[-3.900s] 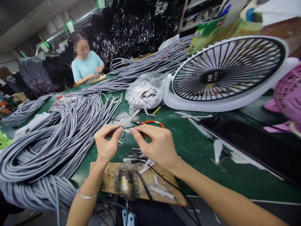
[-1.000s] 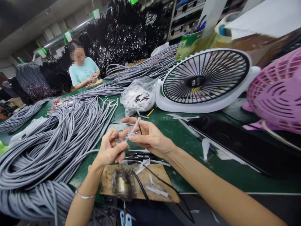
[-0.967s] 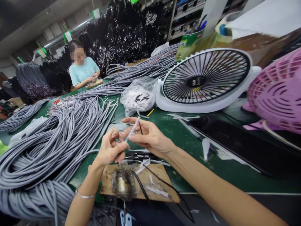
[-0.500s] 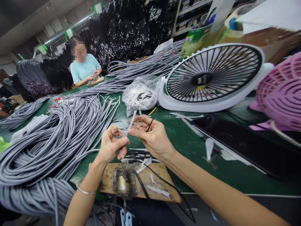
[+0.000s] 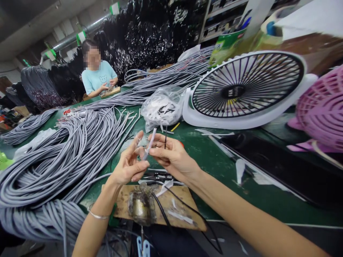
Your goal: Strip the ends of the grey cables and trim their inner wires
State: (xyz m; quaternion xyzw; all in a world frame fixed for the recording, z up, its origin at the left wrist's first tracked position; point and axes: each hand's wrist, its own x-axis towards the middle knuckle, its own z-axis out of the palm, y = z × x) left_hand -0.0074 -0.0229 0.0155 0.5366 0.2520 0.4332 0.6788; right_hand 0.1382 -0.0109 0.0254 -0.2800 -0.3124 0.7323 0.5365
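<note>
In front of me a grey cable end (image 5: 145,155) with a white strip (image 5: 152,138) on it sits between my two hands. My right hand (image 5: 175,154) pinches the strip near its lower end, thumb against forefinger. A thin black stick (image 5: 165,137) stands up from the same hand's fingers. Loosely curled around the cable is my left hand (image 5: 128,165), its forefinger raised and its thumb reaching toward the right hand. Its grip is partly hidden. Below the hands, a wooden board (image 5: 184,203) carries a grimy metal block (image 5: 141,207) and white scraps.
Bundles of grey cable (image 5: 66,153) cover the left side. Behind my hands lies a plastic bag (image 5: 162,107) of white pieces. A white fan (image 5: 235,91), a pink fan (image 5: 321,110) and a black flat panel (image 5: 278,167) are rightward. A person (image 5: 99,76) sits across the table.
My left forefinger has lifted and straightened, and that hand's fingers have loosened. The black stick in my right hand has swung more upright. The view has shifted slightly.
</note>
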